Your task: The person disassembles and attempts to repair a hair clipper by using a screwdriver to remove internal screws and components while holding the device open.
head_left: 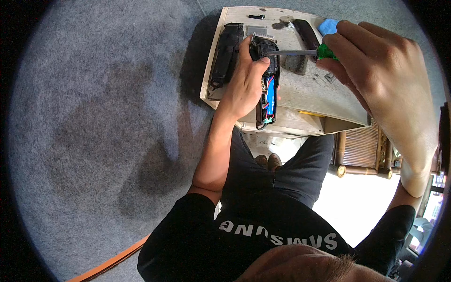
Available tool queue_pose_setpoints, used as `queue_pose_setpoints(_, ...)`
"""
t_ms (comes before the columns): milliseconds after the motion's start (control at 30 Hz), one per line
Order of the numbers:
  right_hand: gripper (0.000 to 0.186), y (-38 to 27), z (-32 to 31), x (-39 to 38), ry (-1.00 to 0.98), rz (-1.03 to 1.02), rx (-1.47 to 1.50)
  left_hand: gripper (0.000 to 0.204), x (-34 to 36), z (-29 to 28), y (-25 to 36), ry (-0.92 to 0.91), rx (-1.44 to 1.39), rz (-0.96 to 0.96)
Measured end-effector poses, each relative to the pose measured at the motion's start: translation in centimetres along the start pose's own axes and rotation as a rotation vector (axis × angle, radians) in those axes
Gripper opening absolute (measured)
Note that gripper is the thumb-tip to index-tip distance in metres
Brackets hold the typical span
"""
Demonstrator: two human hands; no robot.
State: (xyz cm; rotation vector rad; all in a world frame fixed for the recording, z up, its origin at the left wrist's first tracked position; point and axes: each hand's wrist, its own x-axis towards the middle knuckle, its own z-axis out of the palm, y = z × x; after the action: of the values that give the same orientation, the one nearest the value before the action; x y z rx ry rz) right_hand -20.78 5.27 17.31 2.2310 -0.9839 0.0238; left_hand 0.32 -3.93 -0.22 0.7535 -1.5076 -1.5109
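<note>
Left hand [245,89] clasped, thumb [261,66] extended, right hand [376,66] raised, fingers [346,50] curled (knuckles up)

Green-handled screwdriver [300,53] — at opened clipper [272,84]

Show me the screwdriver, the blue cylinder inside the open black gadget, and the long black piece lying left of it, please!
Screwdriver [297,52]: head view, on its metal shaft.
Blue cylinder [270,98]: head view, on its side.
Long black piece [227,54]: head view, around its middle.
</note>
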Motion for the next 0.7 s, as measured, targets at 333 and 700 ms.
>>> queue_pose_setpoints(333, 0.037, 0.2, 0.2, -0.5, 0.034, 0.159, 0.273, 0.052, -0.1, 0.2, 0.2, 0.010, 0.035, 0.007)
queue_pose_setpoints(700, 0.037, 0.5, 0.5, -1.3, 0.049, 0.205, 0.354, 0.049, -0.2, 0.2, 0.3, 0.026, 0.031, 0.012)
